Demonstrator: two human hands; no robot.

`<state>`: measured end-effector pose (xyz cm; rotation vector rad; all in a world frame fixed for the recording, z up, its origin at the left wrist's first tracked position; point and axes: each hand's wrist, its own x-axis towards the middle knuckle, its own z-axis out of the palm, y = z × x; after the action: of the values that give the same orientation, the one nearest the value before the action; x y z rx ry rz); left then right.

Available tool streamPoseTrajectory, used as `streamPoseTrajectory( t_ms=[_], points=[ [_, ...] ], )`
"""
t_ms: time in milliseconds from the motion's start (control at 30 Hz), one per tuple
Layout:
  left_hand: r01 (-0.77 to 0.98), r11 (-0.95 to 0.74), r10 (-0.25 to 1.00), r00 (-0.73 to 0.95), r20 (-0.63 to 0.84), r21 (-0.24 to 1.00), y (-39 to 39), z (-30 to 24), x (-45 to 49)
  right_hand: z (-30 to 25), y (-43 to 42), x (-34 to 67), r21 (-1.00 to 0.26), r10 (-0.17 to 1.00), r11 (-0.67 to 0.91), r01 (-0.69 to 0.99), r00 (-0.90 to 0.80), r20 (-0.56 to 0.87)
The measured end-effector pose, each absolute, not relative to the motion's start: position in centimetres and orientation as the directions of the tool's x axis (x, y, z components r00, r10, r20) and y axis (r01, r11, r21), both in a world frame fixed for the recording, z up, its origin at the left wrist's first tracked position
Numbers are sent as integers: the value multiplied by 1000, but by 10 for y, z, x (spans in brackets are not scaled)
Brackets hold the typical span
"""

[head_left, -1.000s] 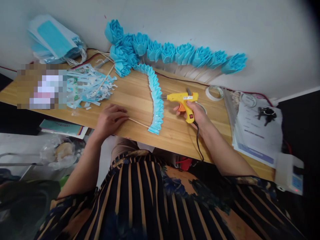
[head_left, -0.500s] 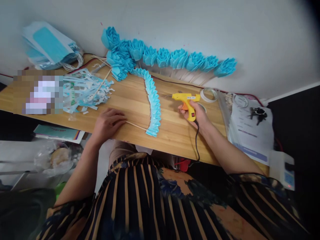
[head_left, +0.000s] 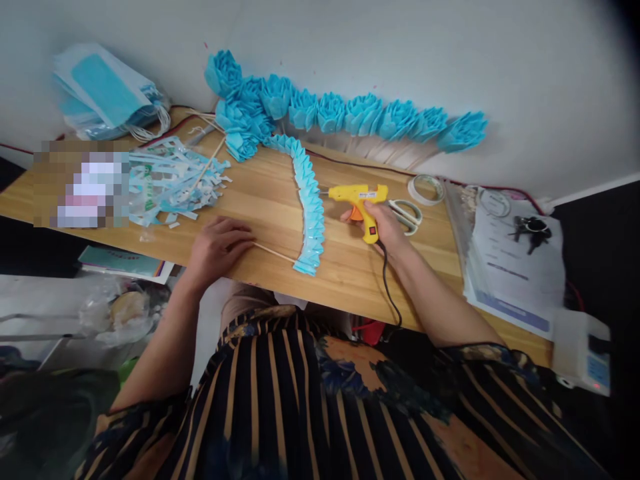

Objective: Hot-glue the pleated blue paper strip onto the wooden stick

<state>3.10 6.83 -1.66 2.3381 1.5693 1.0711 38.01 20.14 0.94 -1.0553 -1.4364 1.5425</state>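
My left hand (head_left: 220,248) rests near the table's front edge, fingers closed on the end of a thin wooden stick (head_left: 274,252). The stick's other end lies at the bottom of a long pleated blue strip (head_left: 311,213), which curves across the tabletop toward the back. In my right hand (head_left: 383,230) is a yellow hot glue gun (head_left: 360,195) with an orange trigger and a black cord. Its nozzle points left, close to the strip's middle; whether they touch I cannot tell. Blue flowers on sticks (head_left: 364,113) lean in a row along the wall.
Strip scraps (head_left: 175,183) lie at the left, below a bag of face masks (head_left: 107,90). Scissors (head_left: 407,217) and a tape roll (head_left: 426,189) sit right of the glue gun. Keys (head_left: 533,230) lie on a paper (head_left: 510,267); a power strip (head_left: 583,350) is at the right edge.
My right hand has moved the glue gun left, bringing its nozzle nearer the pleated strip and uncovering more of the scissors. My left hand stays on the stick. The view has shifted slightly.
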Motion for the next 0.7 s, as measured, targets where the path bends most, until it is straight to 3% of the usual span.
streamPoseTrajectory(
  t_ms=[167, 367, 700],
  points=[
    [756, -461, 845, 214, 490, 464, 68, -16, 32, 3, 196, 385, -996, 896, -79, -42, -440, -52],
    [763, -451, 850, 210, 482, 463, 68, -15, 32, 7, 195, 384, -998, 878, -13, 65, -477, -42],
    [766, -418, 867, 177, 465, 488, 69, -17, 32, 14, 194, 382, -997, 857, 14, 76, -515, -27]
  ],
)
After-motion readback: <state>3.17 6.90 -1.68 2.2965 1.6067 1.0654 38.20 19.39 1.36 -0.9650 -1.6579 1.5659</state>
